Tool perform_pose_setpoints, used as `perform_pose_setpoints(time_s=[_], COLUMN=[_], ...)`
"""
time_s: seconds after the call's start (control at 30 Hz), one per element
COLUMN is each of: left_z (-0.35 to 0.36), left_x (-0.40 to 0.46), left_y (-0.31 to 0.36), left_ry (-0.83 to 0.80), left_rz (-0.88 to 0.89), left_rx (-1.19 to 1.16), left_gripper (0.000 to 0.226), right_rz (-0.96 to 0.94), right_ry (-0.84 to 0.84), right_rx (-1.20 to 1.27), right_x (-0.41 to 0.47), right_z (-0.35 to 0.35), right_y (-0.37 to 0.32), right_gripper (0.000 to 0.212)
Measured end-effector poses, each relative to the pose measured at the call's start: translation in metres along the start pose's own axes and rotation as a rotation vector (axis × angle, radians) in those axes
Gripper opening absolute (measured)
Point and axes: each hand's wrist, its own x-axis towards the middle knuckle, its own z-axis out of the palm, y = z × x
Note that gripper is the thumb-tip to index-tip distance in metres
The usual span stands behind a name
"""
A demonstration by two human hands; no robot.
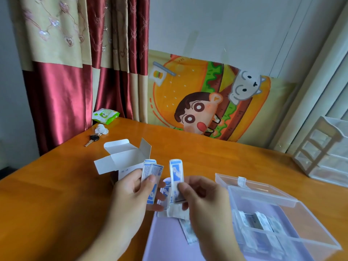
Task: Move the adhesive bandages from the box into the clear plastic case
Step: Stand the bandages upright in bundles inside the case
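Note:
My left hand [131, 193] pinches a few blue-and-white wrapped bandages [152, 178] upright above the table. My right hand [201, 196] pinches another bandage strip [176, 174] just to the right, with more folded strips [169, 206] hanging between the hands. The white bandage box [124, 157] stands open behind my left hand, its flaps spread. The clear plastic case [293, 240] sits open at the right, lid tipped back, with several bandages [258, 221] inside. One loose bandage [188, 232] lies below my right hand on a lilac sheet [165, 240].
A key [92, 140], a crumpled tissue [101, 129] and a green wipes pack [105, 114] lie at the table's far left. A clear drawer organiser [323, 149] stands at the right edge. A cartoon cushion [207, 98] leans on the wall behind the wooden table [216, 157].

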Motion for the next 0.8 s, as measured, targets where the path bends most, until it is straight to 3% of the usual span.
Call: perform_pose_setpoints(time_s=[0.23, 0.43, 0.6, 0.8], left_z=[0.014, 0.009, 0.008, 0.008], left_x=[-0.007, -0.006, -0.008, -0.009], left_y=[-0.007, -0.012, -0.008, -0.005], left_ry=[-0.131, -0.186, -0.251, -0.304], left_rz=[-0.059, -0.043, -0.078, -0.109], left_rx=[-0.086, -0.002, -0.068, -0.074], left_gripper=[0.039, 0.021, 0.009, 0.014], right_rz=[0.093, 0.045, 0.093, 0.209], right_ry=[-0.03, -0.093, -0.114, -0.088], right_rx=[0.092, 0.138, 0.183, 0.307], right_x=[-0.011, -0.008, -0.005, -0.006], right_z=[0.006, 0.0, -0.007, -0.012], right_y=[0.012, 0.009, 0.013, 0.012], right_gripper=[0.019, 0.011, 0.009, 0.007])
